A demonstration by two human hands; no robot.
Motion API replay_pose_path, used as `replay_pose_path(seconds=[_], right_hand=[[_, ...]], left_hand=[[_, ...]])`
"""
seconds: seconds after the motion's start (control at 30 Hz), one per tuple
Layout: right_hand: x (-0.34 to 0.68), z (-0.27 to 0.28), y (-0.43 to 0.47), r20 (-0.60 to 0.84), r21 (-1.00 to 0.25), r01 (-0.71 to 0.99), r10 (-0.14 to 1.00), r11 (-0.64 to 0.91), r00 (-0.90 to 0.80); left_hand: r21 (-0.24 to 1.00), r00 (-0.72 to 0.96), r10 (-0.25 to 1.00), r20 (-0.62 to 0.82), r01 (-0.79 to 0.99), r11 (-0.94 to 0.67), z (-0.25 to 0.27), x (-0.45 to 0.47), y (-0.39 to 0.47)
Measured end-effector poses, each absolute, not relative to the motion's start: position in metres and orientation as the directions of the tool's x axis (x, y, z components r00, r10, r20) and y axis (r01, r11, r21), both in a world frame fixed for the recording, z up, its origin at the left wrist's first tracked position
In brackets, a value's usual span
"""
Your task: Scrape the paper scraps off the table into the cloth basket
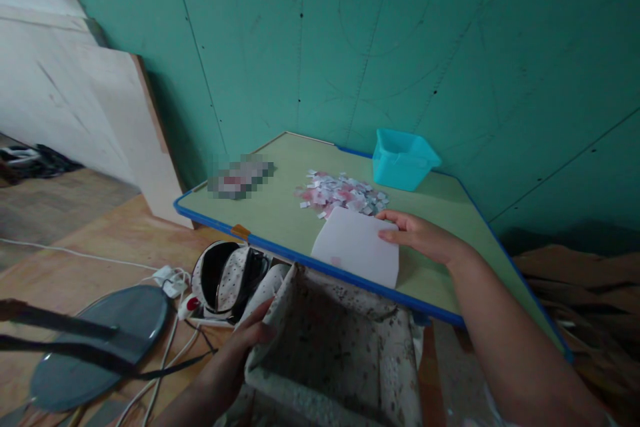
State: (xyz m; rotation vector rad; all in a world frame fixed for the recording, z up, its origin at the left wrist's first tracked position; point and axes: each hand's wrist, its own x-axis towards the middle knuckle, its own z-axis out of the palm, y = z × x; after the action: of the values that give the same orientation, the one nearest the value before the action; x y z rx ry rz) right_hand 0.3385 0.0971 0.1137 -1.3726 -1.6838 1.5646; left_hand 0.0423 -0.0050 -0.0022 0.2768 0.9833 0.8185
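My right hand [425,235] is closed on the right edge of a white card-like panel [353,247], thumb on top. The panel rests on or just above the table near its front edge, with a small pinkish spot at its lower left. Right behind it lies a heap of small white and pink paper scraps [343,193]. My left hand [253,337] grips the left rim of a speckled fabric-lined bin [333,390], which stands against the table's front edge. The inside of the bin is dark, and some of its contents cannot be made out.
The pale green table [280,213] has a blue rim. A turquoise plastic basket [403,163] stands at its back right, and a blurred-out item [243,177] lies at left. Below are an open polka-dot bag [225,280], cables, a power strip [171,280] and a round grey base [107,343].
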Motion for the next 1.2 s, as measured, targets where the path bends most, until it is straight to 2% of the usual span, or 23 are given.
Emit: replay_pose_path(seconds=[0.1, 0.33, 0.53, 0.73, 0.9, 1.0, 1.1, 1.2], right_hand=[[0.337, 0.117, 0.095, -0.26, -0.927, 0.359, 0.877, -0.109, -0.404], [0.337, 0.119, 0.093, -0.244, -0.925, 0.371, 0.879, -0.083, -0.409], [0.339, 0.119, 0.093, -0.241, -0.929, 0.359, 0.881, -0.088, -0.407], [0.342, 0.117, 0.095, -0.217, -0.936, 0.339, 0.907, -0.09, -0.36], [0.345, 0.114, 0.101, -0.147, -0.969, 0.23, 0.963, -0.094, -0.227], [0.347, 0.115, 0.107, -0.071, -0.991, 0.117, 0.994, -0.061, -0.086], [0.355, 0.117, 0.116, 0.055, -0.998, 0.045, 0.991, 0.05, 0.122], [0.369, 0.117, 0.124, 0.199, -0.98, 0.063, 0.931, 0.189, 0.307]], left_hand=[[0.595, 0.294, 0.744, -0.6, -0.458, 0.66, 0.005, 0.044, -0.009], [0.557, 0.256, 0.72, -0.645, -0.488, 0.672, 0.002, 0.045, -0.007], [0.571, 0.329, 0.75, -0.574, -0.496, 0.654, 0.002, 0.046, -0.009], [0.566, 0.303, 0.73, -0.613, -0.476, 0.673, 0.0, 0.046, -0.01], [0.538, 0.304, 0.711, -0.635, -0.487, 0.688, 0.007, 0.047, -0.008], [0.536, 0.31, 0.72, -0.621, -0.503, 0.678, 0.005, 0.047, -0.007], [0.56, 0.285, 0.738, -0.612, -0.503, 0.658, 0.004, 0.047, -0.006], [0.556, 0.28, 0.725, -0.629, -0.489, 0.672, 0.007, 0.047, -0.008]])
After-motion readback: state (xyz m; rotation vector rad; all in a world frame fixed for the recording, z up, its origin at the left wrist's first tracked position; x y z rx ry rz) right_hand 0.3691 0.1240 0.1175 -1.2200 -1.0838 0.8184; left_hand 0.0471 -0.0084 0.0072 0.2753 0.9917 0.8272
